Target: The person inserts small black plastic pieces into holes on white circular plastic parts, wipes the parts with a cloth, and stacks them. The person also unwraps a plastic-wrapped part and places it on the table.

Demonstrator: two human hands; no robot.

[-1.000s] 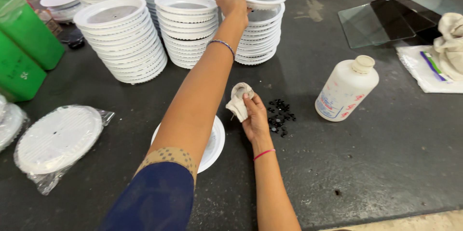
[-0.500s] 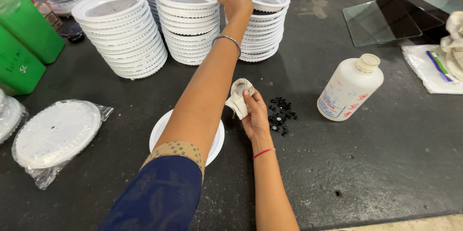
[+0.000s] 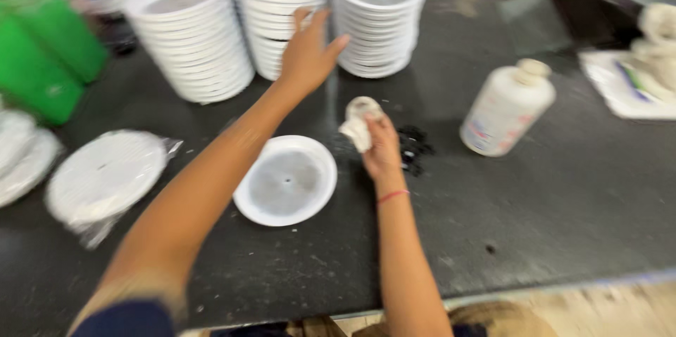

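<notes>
Dark worktable (image 3: 563, 189): right hand (image 3: 382, 150) gripping crumpled white cloth (image 3: 358, 123), left hand (image 3: 308, 55) spread wide.

Left arm: stretched far forward, bare forearm, dark blue sleeve at the shoulder.
Left hand (image 3: 308, 55): open, fingers spread, raised beyond the single white round plastic lid (image 3: 285, 180).
Right hand (image 3: 381, 150): just right of that lid, fingers closed around a crumpled white cloth (image 3: 358, 123).
Right wrist: red thread band.

a white bottle (image 3: 505, 108) stands on the dark table (image 3: 563, 196), near a small heap of black bits (image 3: 414, 147). green bins (image 3: 42, 55) sit at the far left. a bagged lid (image 3: 104, 175) lies by them, and glass sheets (image 3: 563, 9) lie at the back right.
</notes>
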